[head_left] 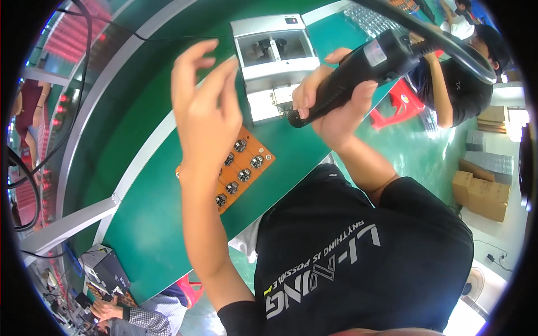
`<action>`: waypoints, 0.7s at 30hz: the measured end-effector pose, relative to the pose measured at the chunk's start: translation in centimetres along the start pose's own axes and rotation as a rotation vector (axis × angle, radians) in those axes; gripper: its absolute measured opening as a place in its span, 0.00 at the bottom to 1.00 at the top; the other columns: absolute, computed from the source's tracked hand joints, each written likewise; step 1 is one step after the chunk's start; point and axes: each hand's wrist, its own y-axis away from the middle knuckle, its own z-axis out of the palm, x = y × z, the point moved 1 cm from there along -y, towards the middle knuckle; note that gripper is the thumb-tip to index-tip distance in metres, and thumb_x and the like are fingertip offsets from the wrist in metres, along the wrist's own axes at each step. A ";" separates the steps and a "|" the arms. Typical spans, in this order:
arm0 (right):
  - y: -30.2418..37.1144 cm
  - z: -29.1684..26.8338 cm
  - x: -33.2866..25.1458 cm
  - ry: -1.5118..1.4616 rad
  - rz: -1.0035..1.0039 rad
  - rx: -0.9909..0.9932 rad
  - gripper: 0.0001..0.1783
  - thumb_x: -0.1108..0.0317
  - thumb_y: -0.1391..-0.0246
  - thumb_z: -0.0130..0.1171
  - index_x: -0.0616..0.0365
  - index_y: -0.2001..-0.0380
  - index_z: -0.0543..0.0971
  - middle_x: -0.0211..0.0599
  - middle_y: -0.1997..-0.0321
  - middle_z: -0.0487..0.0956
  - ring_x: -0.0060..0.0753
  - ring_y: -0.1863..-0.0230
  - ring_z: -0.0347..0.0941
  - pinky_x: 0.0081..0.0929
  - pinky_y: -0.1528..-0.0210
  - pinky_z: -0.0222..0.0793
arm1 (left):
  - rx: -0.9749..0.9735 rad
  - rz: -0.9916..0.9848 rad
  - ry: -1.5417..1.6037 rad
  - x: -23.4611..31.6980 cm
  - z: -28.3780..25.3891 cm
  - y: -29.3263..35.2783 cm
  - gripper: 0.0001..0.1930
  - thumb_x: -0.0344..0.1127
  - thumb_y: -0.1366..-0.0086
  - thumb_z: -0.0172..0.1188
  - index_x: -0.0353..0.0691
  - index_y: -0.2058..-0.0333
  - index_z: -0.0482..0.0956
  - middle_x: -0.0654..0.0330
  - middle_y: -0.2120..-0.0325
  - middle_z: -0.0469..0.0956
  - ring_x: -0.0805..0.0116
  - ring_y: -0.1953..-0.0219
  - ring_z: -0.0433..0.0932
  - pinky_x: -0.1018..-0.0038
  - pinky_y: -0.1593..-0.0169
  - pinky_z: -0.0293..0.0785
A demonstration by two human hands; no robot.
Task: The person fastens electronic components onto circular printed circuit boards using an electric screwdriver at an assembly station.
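My right hand (340, 107) is wrapped round a black electric screwdriver (358, 73), its tip end pointing down and left toward the front of a silver-white machine that looks like a screw feeder (283, 73). A thick black cable (448, 42) runs from the tool's upper end. To the left of that machine, my left hand (204, 106) is raised with bent fingers spread apart, nothing visible in them. Below my left hand and partly behind my forearm lies an orange fixture board (259, 150) holding several small round black-and-silver parts (244, 175).
The green table (151, 224) has a pale rail along its far side. Co-workers sit at the right (459, 89) and lower left (140, 319). A red stool (400, 106) and cardboard boxes (482, 193) stand to the right. Near the lower left is a dark box-shaped device (106, 269).
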 end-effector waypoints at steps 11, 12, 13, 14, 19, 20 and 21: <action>4.4 5.1 3.8 -0.242 0.073 -0.226 0.45 0.19 0.46 0.37 0.50 0.46 0.59 0.37 0.79 0.72 0.31 0.84 0.68 0.29 0.75 0.69 | 0.119 -0.462 -0.348 5.7 -3.0 17.9 0.09 0.27 0.48 0.71 0.43 0.66 0.87 0.53 0.49 0.74 0.54 0.49 0.70 0.64 0.51 0.69; 4.7 5.7 4.0 -0.245 0.087 -0.242 0.45 0.19 0.46 0.37 0.50 0.46 0.59 0.37 0.79 0.72 0.31 0.84 0.68 0.29 0.75 0.69 | 0.110 -0.505 -0.376 6.5 -2.5 18.7 0.10 0.28 0.49 0.72 0.45 0.66 0.87 0.54 0.48 0.74 0.54 0.47 0.68 0.63 0.48 0.68; 5.1 6.1 4.3 -0.192 0.092 -0.255 0.45 0.20 0.46 0.39 0.51 0.46 0.59 0.38 0.79 0.72 0.32 0.84 0.68 0.29 0.75 0.69 | 0.124 -0.517 -0.386 6.8 -2.0 19.6 0.11 0.31 0.50 0.73 0.47 0.66 0.87 0.55 0.46 0.73 0.54 0.44 0.66 0.57 0.42 0.62; 5.4 6.5 4.4 -0.137 0.094 -0.267 0.45 0.21 0.46 0.41 0.51 0.46 0.59 0.38 0.79 0.73 0.32 0.84 0.69 0.29 0.75 0.69 | 0.133 -0.532 -0.390 7.1 -1.7 20.0 0.11 0.31 0.50 0.73 0.47 0.66 0.87 0.55 0.46 0.73 0.54 0.44 0.66 0.57 0.42 0.62; 6.7 7.0 5.5 -0.108 0.118 -0.293 0.45 0.22 0.47 0.46 0.52 0.46 0.58 0.39 0.78 0.73 0.32 0.83 0.69 0.29 0.75 0.69 | 0.036 -0.504 -0.423 6.5 -0.8 21.1 0.12 0.35 0.48 0.73 0.49 0.63 0.87 0.55 0.41 0.70 0.50 0.39 0.61 0.50 0.35 0.54; 6.8 7.1 5.5 -0.110 0.109 -0.293 0.45 0.22 0.47 0.47 0.52 0.46 0.58 0.40 0.78 0.73 0.32 0.82 0.69 0.29 0.75 0.68 | 0.038 -0.484 -0.425 6.4 -0.8 21.3 0.12 0.35 0.48 0.73 0.49 0.63 0.87 0.56 0.41 0.70 0.50 0.39 0.62 0.49 0.35 0.54; 6.9 7.2 5.5 -0.112 0.097 -0.292 0.45 0.22 0.47 0.47 0.51 0.46 0.58 0.40 0.77 0.73 0.32 0.82 0.69 0.29 0.75 0.68 | 0.045 -0.488 -0.424 6.4 -0.8 21.4 0.12 0.35 0.48 0.73 0.49 0.63 0.87 0.56 0.41 0.70 0.50 0.39 0.62 0.49 0.35 0.54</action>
